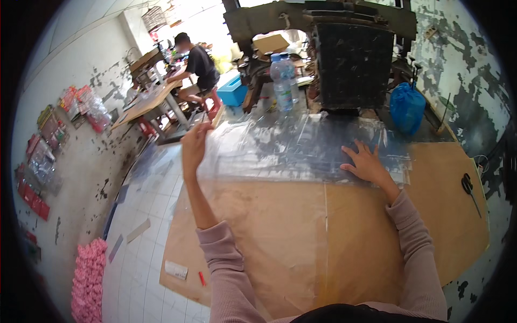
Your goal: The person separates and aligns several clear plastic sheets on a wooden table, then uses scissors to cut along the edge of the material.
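My right hand [368, 163] lies flat, fingers spread, pinning the clear plastic sheet [291, 148] on the brown board [301, 237]; my left hand [194, 144] pinches its lifted left edge (I judge I'm mid-peel). Next calls for a steady pull.

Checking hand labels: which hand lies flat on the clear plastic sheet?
The right hand, palm down on the clear plastic sheet; the left hand is raised, pinching its edge.
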Action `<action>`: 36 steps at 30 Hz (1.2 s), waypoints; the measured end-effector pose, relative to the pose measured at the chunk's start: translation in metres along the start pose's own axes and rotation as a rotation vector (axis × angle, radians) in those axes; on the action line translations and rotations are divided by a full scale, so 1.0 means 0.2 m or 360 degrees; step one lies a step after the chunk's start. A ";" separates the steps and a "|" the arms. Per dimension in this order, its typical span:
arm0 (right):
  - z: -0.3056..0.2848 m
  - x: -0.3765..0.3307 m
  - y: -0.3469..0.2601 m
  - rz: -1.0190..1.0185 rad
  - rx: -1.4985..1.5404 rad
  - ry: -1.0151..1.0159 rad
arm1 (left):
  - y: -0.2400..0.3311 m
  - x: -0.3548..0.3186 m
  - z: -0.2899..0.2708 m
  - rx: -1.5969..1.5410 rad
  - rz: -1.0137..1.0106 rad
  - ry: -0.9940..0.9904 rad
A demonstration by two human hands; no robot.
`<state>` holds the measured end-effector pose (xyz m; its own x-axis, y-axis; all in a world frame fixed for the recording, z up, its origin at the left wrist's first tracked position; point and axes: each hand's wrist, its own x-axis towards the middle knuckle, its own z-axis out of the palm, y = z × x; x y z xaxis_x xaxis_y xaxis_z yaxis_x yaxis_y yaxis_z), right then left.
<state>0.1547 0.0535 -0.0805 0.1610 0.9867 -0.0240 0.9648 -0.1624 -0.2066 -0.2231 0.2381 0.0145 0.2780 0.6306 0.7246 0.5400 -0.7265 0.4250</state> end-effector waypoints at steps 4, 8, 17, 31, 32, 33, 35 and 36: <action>-0.08 -0.18 -0.19 -0.0536 0.0487 0.0317 | 0.43 -0.11 0.17 -0.0320 0.0058 -0.0342; -0.14 -0.40 -0.44 -0.0658 0.2068 -0.0319 | 0.79 -0.38 0.42 -0.0410 -0.0081 -0.0545; -0.05 -0.73 -0.12 -0.0092 0.1975 -0.0040 | 1.15 -0.57 0.61 -0.0567 0.0096 -0.0551; 0.14 -0.84 0.18 0.0187 0.1534 0.0283 | 1.25 -1.04 0.76 -0.0123 0.0919 -0.1406; 0.14 -0.84 0.18 0.0188 0.1447 0.0293 | 1.26 -1.05 0.77 -0.0120 0.0925 -0.1401; 0.14 -0.85 0.17 0.0196 0.1453 0.0295 | 1.26 -1.05 0.77 -0.0117 0.0931 -0.1394; 0.13 -0.85 0.16 0.0223 0.1335 0.0308 | 1.26 -1.05 0.78 -0.0113 0.0921 -0.1417; 0.13 -0.84 0.16 0.0219 0.1338 0.0300 | 1.26 -1.05 0.79 -0.0111 0.0909 -0.1431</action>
<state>0.1538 -0.1179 -0.1076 0.3681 0.9287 0.0452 0.4734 -0.1453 -0.8688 -0.0200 -0.0346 -0.1158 0.9750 0.1409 0.1720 0.1056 -0.9742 0.1996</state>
